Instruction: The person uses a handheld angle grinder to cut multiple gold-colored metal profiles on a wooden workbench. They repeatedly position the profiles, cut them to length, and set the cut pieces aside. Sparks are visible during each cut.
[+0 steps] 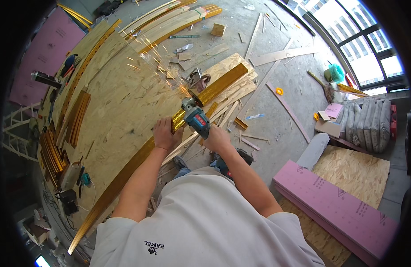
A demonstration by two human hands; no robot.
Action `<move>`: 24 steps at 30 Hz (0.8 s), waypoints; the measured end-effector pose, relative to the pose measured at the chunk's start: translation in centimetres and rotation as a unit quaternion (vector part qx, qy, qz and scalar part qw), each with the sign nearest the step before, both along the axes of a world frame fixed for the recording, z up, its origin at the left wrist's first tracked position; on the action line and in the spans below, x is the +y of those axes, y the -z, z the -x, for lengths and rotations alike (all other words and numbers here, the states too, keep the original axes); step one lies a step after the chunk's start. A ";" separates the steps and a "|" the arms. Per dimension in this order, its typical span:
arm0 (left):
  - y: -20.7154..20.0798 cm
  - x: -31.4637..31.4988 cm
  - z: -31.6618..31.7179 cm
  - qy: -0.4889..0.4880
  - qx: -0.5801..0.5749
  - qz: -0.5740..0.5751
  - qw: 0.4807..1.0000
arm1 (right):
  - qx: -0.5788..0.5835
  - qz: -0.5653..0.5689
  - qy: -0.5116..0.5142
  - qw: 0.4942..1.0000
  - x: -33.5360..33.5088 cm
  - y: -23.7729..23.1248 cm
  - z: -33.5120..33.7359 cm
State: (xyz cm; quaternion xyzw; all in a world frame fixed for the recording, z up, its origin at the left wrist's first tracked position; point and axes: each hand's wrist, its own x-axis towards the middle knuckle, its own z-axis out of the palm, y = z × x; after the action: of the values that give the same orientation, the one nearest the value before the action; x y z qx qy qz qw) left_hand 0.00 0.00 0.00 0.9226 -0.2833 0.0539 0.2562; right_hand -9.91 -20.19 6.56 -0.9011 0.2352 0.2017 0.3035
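Observation:
My right hand (pixel 218 139) is closed around the rear of a blue and grey angle grinder (pixel 197 122). The grinder's disc touches the long gold metal profile (pixel 224 85), and sparks (pixel 163 66) fly away to the upper left. Just left of the tool, my left hand (pixel 166 135) grips the same profile, its fingers bent over the edge. The profile runs diagonally from the lower left to the upper right, over the edge of a chipboard worktop (pixel 112 98). The disc's exact contact point is partly hidden by the grinder's head.
Gold strips (pixel 77 118) and a black canister (pixel 46 78) lie on the worktop's left side. Wood offcuts (pixel 283 55) litter the concrete floor. Pink foam boards (pixel 334 209) lie at the lower right, near grey bags (pixel 366 124) and a broom (pixel 322 84). Bundled strips (pixel 183 26) lie beyond.

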 end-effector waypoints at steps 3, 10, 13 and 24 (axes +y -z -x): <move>-0.3 -0.1 0.1 0.000 0.008 -0.014 1.000 | -0.006 0.003 -0.003 1.000 -0.1 0.1 0.1; -0.1 0.0 0.2 -0.001 0.002 0.007 1.000 | -0.021 0.011 -0.008 1.000 0.1 -0.3 0.3; -0.1 0.1 0.0 0.000 0.000 0.006 1.000 | -0.025 0.014 -0.008 1.000 0.2 -0.5 0.3; -0.5 0.2 0.0 0.003 0.003 -0.009 1.000 | -0.005 0.015 -0.014 1.000 0.0 -0.2 0.4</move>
State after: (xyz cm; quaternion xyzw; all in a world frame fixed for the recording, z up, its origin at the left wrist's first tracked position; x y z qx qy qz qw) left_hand -0.04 0.18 0.49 0.9242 -0.2860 0.0474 0.2486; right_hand -10.35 -20.16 6.77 -0.9098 0.2238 0.1976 0.2883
